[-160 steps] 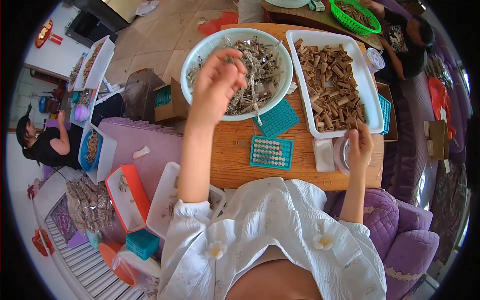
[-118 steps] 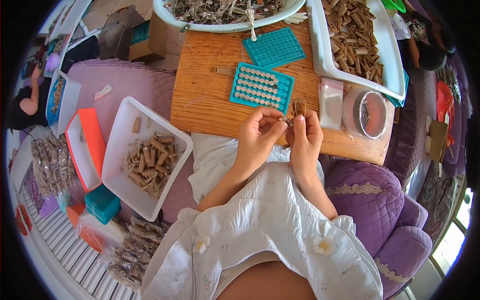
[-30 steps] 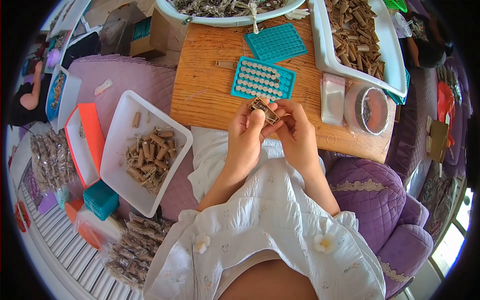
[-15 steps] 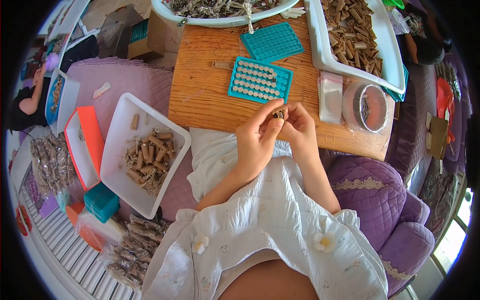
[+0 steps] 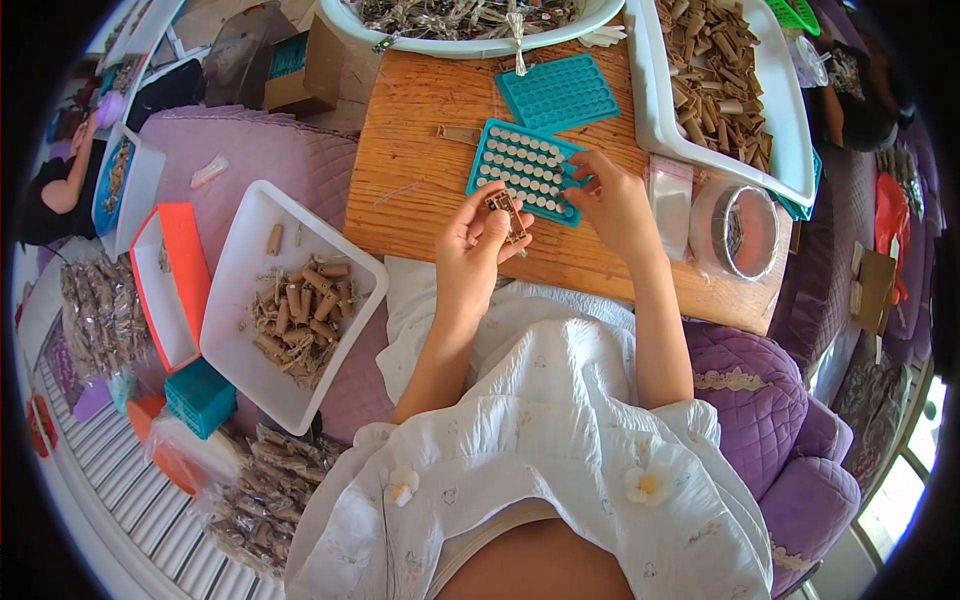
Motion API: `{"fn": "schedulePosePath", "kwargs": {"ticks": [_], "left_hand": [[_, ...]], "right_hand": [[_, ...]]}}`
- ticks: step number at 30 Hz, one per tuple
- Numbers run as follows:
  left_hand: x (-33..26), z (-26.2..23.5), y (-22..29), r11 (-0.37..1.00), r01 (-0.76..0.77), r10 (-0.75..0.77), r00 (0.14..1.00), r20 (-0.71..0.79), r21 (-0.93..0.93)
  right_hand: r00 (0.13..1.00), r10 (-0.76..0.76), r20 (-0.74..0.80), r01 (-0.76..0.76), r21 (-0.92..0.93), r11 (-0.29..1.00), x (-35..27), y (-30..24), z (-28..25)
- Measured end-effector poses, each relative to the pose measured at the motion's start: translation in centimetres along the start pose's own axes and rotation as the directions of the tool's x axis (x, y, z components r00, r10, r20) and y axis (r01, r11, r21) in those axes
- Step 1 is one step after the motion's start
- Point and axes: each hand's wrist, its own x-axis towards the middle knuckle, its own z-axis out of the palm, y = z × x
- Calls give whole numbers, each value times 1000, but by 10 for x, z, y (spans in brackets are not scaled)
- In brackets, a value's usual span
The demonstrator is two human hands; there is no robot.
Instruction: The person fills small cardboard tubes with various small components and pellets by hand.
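Note:
My left hand (image 5: 468,245) grips a small brown rectangular casing (image 5: 509,217), its hollow side with inner compartments turned up. To its right, my right hand (image 5: 618,205) reaches over the right side of a teal tray (image 5: 555,214), fingertips pinched together low at its edge. Whether anything is between those fingertips I cannot make out. Rows of round silvery button cells (image 5: 515,165) fill most of the tray's pockets, with bare pockets along its right side. Behind lies a second teal tray (image 5: 565,92), its pockets showing no discs.
A white bin of brown casings (image 5: 715,90) stands at the back right, beside clear bags (image 5: 668,195) and a roll of tape (image 5: 735,230). A basin of wired parts (image 5: 470,45) sits at the back. Left of the table, a white bin (image 5: 235,300) holds brown tubular pieces with wires.
My hands have come apart. The left keeps the casing and has turned its hollow side up; the right has moved away to the tray's right edge. The view has shifted slightly.

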Motion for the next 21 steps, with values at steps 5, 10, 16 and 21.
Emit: {"fn": "schedulePosePath", "kwargs": {"ticks": [5,10,16,21], "left_hand": [[5,-9,-3,1000,20,-20,1000,15,-10],[7,-12,-3,1000,23,-23,999,23,1],[8,-13,-3,993,77,-70,994,82,-85],[8,-16,-8,993,79,-67,989,131,-85]], "right_hand": [[995,-70,-78,48,-254,966,-3,5,16],[993,-75,-87,41,-344,938,-5,0,19],[978,-200,-67,172,-299,939,-6,2,17],[898,-337,-281,382,121,916,-21,-30,22]]}}
